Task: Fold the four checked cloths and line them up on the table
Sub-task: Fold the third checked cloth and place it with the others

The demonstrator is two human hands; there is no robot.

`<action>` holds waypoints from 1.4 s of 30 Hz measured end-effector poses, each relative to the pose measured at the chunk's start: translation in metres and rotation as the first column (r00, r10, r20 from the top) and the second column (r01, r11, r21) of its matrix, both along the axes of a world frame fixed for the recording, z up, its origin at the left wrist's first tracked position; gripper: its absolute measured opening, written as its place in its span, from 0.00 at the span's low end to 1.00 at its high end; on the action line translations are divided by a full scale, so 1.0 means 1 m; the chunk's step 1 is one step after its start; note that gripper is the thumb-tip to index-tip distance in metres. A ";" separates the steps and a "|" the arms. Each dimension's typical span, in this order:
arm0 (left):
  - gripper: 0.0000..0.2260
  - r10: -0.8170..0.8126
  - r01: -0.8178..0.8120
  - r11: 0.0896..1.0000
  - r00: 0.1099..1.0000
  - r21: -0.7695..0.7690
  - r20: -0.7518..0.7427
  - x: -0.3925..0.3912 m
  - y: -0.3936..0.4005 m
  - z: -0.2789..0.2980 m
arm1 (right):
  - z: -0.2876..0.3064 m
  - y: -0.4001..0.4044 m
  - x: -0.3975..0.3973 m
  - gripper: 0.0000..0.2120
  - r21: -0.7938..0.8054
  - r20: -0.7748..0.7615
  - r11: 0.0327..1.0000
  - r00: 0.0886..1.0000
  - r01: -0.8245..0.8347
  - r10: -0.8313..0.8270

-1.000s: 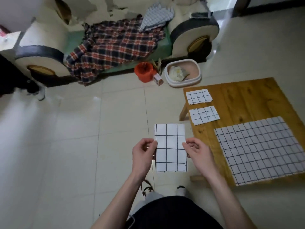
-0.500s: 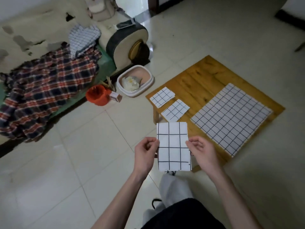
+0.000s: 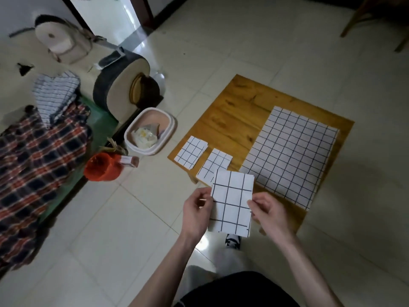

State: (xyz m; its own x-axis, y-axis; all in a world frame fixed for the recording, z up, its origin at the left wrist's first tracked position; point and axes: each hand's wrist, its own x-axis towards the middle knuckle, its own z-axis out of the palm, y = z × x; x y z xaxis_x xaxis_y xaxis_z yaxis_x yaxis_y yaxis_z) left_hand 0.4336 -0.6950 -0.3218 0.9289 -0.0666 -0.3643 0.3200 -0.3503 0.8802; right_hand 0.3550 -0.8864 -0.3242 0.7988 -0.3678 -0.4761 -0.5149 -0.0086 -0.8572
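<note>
I hold a folded white cloth with black checks upright in the air, just off the near corner of the low wooden table. My left hand pinches its left edge and my right hand pinches its right edge. Two small folded checked cloths lie side by side along the table's left edge: one farther, one nearer, partly hidden behind the held cloth. A large checked cloth lies spread flat on the table's right half.
A pink-rimmed basin, a red bucket and a small box stand on the tiled floor left of the table. Beyond them is a sofa with a plaid garment. Chair legs show at top right. My shoe is below the cloth.
The view has swung right, so the table now sits ahead rather than to the right. My hands still grip the folded cloth by its sides, now closer to the table's near corner.
</note>
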 end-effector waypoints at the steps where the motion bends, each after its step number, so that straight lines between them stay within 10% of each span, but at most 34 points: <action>1: 0.10 -0.027 0.027 0.999 1.000 0.018 0.008 0.008 -0.005 -0.002 | -0.003 -0.004 0.005 0.04 -0.011 -0.005 1.000 1.000 0.005 -0.005; 25: 0.08 -0.411 0.418 0.905 0.908 0.084 -0.084 0.160 -0.090 -0.161 | -0.141 -0.023 0.104 0.09 -0.162 -0.141 0.902 0.896 0.400 -0.422; 42: 0.09 -0.523 0.525 0.794 0.847 0.306 -0.096 0.169 -0.105 -0.293 | -0.289 -0.020 0.114 0.14 -0.305 -0.260 0.895 0.876 0.325 -0.407</action>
